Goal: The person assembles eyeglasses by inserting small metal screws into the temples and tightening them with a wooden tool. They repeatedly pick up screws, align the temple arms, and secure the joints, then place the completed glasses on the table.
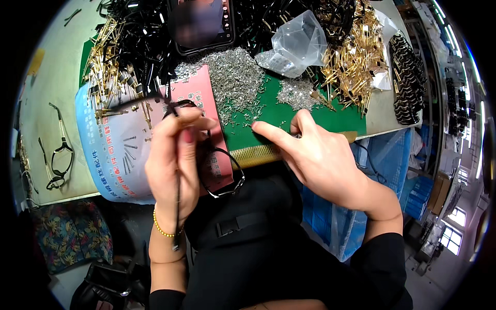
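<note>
My left hand (173, 160) is closed on a pair of black-framed glasses (227, 194), thumb and fingers pinching it near the temple hinge. One rim hangs to the right of the hand, and a thin dark temple arm runs down past the wrist. My right hand (323, 157) reaches in with one finger stretched out to the near edge of a heap of small silver screws (235, 82). Another finger is bent and stands apart from it. No held thing shows in the right hand. Green mat (248, 139) lies under the screws.
Gold metal temple parts (361, 57) pile up at far right, more (108, 64) at far left. Black temples (144, 36) and a phone (201, 26) lie behind. A clear plastic bag (297, 44) rests beside the screws. Another glasses frame (62, 157) lies left; a blue crate (385, 160) stands right.
</note>
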Demonstrator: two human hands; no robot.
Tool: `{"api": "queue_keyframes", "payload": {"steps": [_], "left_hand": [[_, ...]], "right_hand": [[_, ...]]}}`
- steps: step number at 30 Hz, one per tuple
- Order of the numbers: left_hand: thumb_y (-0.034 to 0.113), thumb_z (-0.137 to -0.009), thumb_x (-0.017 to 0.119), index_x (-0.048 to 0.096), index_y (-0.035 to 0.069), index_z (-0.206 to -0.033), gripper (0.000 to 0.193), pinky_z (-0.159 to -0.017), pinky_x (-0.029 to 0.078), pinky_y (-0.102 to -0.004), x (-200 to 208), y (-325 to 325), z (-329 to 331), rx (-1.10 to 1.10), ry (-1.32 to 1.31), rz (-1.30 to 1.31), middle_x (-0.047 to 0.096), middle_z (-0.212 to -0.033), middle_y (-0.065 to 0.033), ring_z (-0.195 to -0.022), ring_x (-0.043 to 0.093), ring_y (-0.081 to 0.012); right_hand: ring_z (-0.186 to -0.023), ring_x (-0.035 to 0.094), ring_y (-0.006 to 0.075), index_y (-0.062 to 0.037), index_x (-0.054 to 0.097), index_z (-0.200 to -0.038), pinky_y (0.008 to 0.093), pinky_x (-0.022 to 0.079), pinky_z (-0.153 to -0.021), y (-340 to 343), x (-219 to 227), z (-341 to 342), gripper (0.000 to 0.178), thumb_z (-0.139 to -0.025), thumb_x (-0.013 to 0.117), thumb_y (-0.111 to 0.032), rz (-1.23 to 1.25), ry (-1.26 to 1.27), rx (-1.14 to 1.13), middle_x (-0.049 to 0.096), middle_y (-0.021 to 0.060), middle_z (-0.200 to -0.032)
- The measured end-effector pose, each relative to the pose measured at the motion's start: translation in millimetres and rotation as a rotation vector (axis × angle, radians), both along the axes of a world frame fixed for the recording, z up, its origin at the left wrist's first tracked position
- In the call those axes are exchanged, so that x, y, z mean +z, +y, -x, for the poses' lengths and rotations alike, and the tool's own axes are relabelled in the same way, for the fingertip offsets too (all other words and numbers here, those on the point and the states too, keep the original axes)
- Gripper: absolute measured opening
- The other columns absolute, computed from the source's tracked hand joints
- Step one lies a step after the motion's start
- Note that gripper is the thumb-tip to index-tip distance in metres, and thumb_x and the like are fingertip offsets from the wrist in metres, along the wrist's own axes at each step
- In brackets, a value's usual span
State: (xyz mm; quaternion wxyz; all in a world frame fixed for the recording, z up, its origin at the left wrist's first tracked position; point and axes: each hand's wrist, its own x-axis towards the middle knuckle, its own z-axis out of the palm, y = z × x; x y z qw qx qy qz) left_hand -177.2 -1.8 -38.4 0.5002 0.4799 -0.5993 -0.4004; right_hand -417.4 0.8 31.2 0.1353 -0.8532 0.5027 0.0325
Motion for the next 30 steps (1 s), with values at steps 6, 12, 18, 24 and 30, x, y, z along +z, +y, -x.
{"api": "queue_keyframes", "payload": {"steps": [6, 12, 18, 24, 30], "left_hand": [[0.01, -0.108, 0.051, 0.061, -0.005, -0.122, 0.022, -0.061, 0.054, -0.022, 4.0, 1.0, -14.6, 0.302, 0.156, 0.012, 0.064, -0.099, -0.0086, -0.073, 0.062, -0.0095], [0.009, -0.106, 0.056, 0.06, -0.005, -0.126, 0.025, -0.057, 0.055, -0.0216, 8.8, -14.3, -25.6, 0.261, 0.192, -0.144, 0.069, -0.11, -0.0151, -0.069, 0.069, -0.012], [0.009, -0.105, 0.056, 0.057, -0.002, -0.12, 0.018, -0.06, 0.057, -0.0208, 13.2, -19.3, -18.5, 0.016, 0.142, -0.386, 0.069, -0.099, -0.0109, -0.072, 0.071, -0.0122], [0.004, -0.105, 0.056, 0.06, -0.002, -0.115, 0.013, -0.056, 0.054, -0.0189, 18.0, -9.3, -16.3, -0.126, 0.064, -0.425, 0.073, -0.1, -0.0116, -0.074, 0.071, -0.0111], [0.001, -0.104, 0.055, 0.063, -0.002, -0.112, 0.012, -0.056, 0.056, -0.0195, 15.1, -9.2, -16.2, -0.14, 0.054, -0.384, 0.074, -0.1, -0.0102, -0.075, 0.071, -0.0106]], "right_hand": [[-0.073, 0.066, 0.0253, -0.0239, 0.06, -0.139, 0.0365, 0.054, -0.053, -3.5, -4.2, 0.1, 0.058, -0.083, 0.064, -0.007, 0.013, -0.028, 0.019, 0.053, 0.0131, -0.093], [-0.069, 0.066, 0.0257, -0.0265, 0.056, -0.144, 0.0378, 0.054, -0.051, -5.4, -5.7, -4.9, 0.064, -0.084, 0.063, -0.006, 0.002, -0.03, 0.0, 0.052, 0.013, -0.092], [-0.07, 0.066, 0.0286, -0.0309, 0.05, -0.151, 0.0408, 0.054, -0.052, -6.0, 2.7, -8.2, 0.071, -0.086, 0.062, -0.005, -0.09, -0.057, 0.028, 0.051, 0.0127, -0.091], [-0.072, 0.067, 0.0288, -0.0297, 0.055, -0.146, 0.0402, 0.053, -0.052, -14.2, 5.3, -20.7, 0.066, -0.085, 0.062, -0.006, -0.2, -0.165, 0.154, 0.055, 0.0133, -0.093], [-0.067, 0.065, 0.0274, -0.0259, 0.061, -0.14, 0.0374, 0.05, -0.049, -18.9, -3.9, -21.7, 0.061, -0.082, 0.062, -0.006, -0.126, -0.134, 0.235, 0.057, 0.0141, -0.094]]}}
